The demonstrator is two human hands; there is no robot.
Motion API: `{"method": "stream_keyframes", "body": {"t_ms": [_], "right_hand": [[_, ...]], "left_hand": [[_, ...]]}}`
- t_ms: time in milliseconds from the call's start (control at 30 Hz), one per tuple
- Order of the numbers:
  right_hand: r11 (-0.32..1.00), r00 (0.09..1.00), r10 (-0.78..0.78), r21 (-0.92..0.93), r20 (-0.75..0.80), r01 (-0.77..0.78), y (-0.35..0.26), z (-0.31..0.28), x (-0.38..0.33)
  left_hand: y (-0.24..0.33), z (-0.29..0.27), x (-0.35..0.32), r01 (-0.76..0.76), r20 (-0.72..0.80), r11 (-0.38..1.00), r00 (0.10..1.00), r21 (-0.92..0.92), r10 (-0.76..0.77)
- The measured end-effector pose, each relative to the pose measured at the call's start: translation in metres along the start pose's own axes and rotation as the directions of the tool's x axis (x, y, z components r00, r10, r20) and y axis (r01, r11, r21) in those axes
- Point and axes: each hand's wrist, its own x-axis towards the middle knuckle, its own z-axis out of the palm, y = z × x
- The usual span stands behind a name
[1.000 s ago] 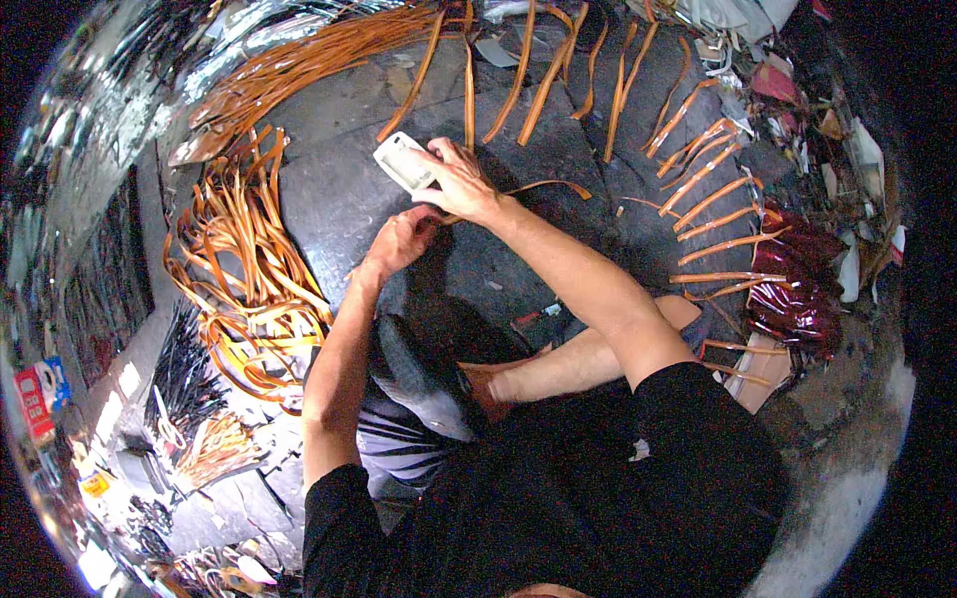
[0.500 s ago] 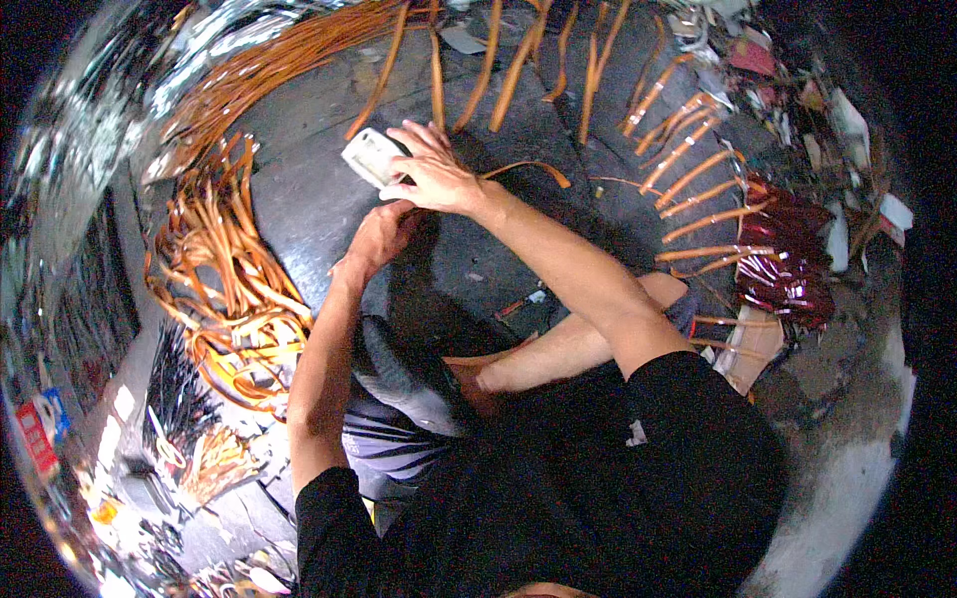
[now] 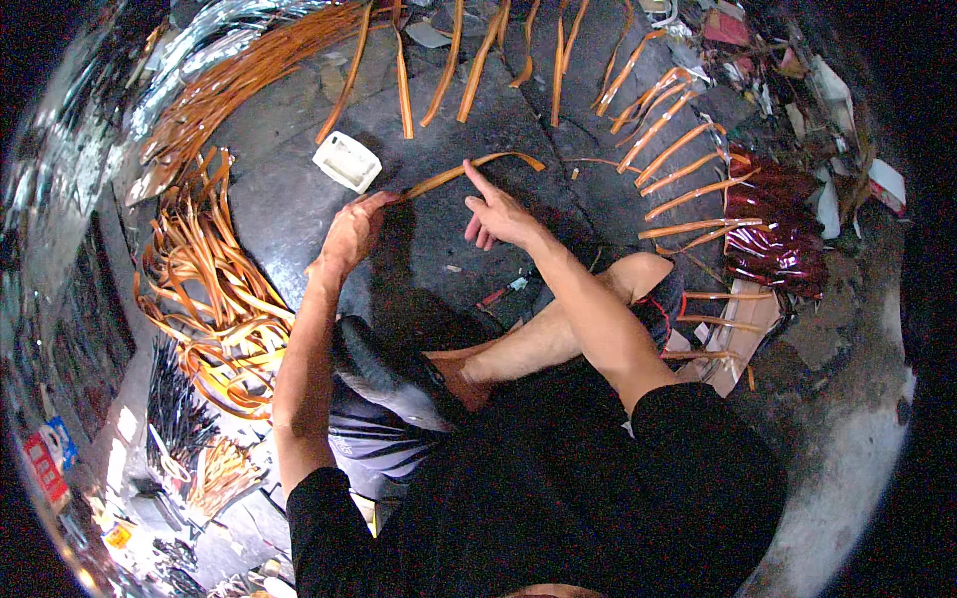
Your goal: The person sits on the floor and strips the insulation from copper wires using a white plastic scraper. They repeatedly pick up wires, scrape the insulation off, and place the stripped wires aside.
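My left hand (image 3: 351,231) pinches the near end of a long orange strip (image 3: 469,167) that lies across the dark stone floor. My right hand (image 3: 495,212) hovers just below the middle of the strip with the forefinger stretched toward it and nothing in the fingers. A small white rectangular block (image 3: 346,160) rests on the floor just beyond my left hand. My bare leg (image 3: 558,329) is folded under my right forearm.
Many orange strips (image 3: 653,130) lie fanned out over the far floor. A tangled heap of orange strips (image 3: 204,289) sits at the left. Dark red shiny wrappers (image 3: 778,234) and scraps lie at the right. A grey shoe (image 3: 384,379) lies near my knee.
My right hand let go of the white block, which now lies on the floor. My left hand took hold of the strip's end. The right hand moved right along the strip.
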Motion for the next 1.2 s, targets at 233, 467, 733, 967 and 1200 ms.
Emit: {"method": "stream_keyframes", "body": {"t_ms": [233,467,733,967,1200], "right_hand": [[0.942,0.997,-0.060,-0.326,0.052,0.074,-0.014,0.074,0.015],[0.602,0.853,-0.486,-0.634,0.192,0.485,0.005,0.166,0.056],[0.504,0.832,-0.426,-0.671,0.354,0.544,-0.031,0.220,0.066],[0.407,0.572,-0.719,-0.428,0.395,0.807,-0.037,0.230,0.077],[0.682,0.885,-0.427,-0.576,0.187,0.451,-0.018,0.067,-0.031]], "left_hand": [[-0.054,-0.047,-0.034,0.265,0.249,0.849,0.954,-0.457,-0.164],[-0.116,-0.087,-0.100,0.526,0.385,0.589,0.851,-0.613,-0.359],[-0.087,-0.109,-0.114,0.582,0.084,0.650,0.773,-0.489,-0.629],[-0.080,-0.073,-0.075,0.329,-0.013,0.902,0.938,-0.280,-0.346],[-0.034,-0.056,-0.058,0.227,-0.090,0.937,0.974,0.266,-0.210]]}}
